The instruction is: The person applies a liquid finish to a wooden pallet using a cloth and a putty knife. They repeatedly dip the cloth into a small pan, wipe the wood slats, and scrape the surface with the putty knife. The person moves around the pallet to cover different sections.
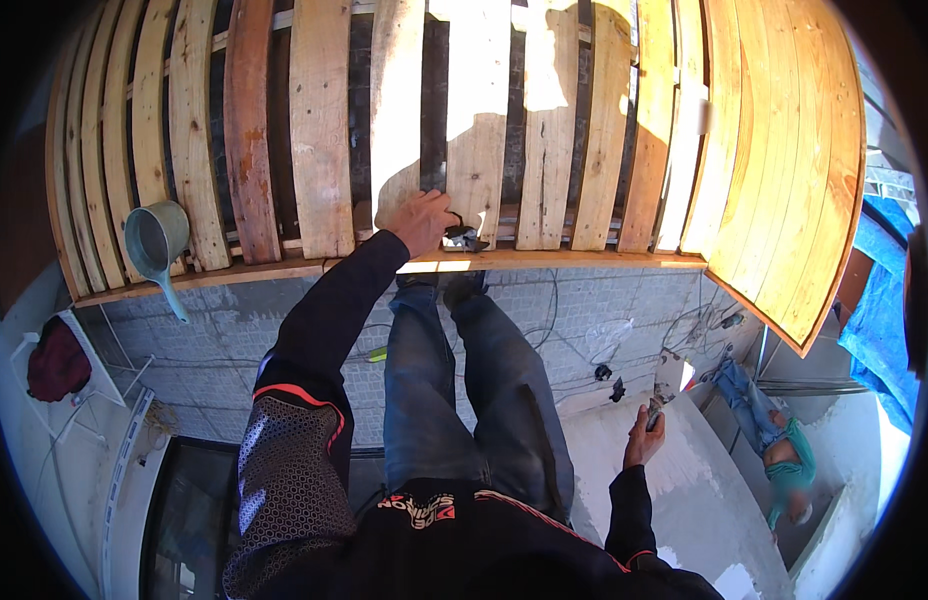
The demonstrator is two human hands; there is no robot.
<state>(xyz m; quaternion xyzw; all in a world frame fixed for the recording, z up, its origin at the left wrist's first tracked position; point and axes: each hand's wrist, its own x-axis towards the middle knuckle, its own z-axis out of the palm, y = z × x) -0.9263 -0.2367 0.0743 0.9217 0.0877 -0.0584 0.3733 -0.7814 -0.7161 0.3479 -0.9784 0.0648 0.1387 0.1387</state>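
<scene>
Fingers (441, 206) partly bent, the left hand (416, 226) rests at the near edge of a slatted wooden platform (329, 130). A small dark piece (469, 240) lies right at its fingertips, close to four o'clock; whether the hand grips it cannot be told, nor can its kind.

The right hand (641, 441) is well apart, between four and five o'clock from the left, closed around a narrow tool (656, 408) that points toward one o'clock; its far end is unclear against the background. From this hand the dark piece lies between ten and eleven o'clock, well out of contact.

Two black items (604, 372) sit near the right hand at eleven o'clock. A blue sheet (884, 300) hangs at two o'clock from it; another person (787, 468) in green is just past three.

At nine o'clock from the left hand, a grey-green dipper (156, 238) rests on the platform, handle overhanging the edge. Close-fitted boards (784, 190) stand just short of three.
</scene>
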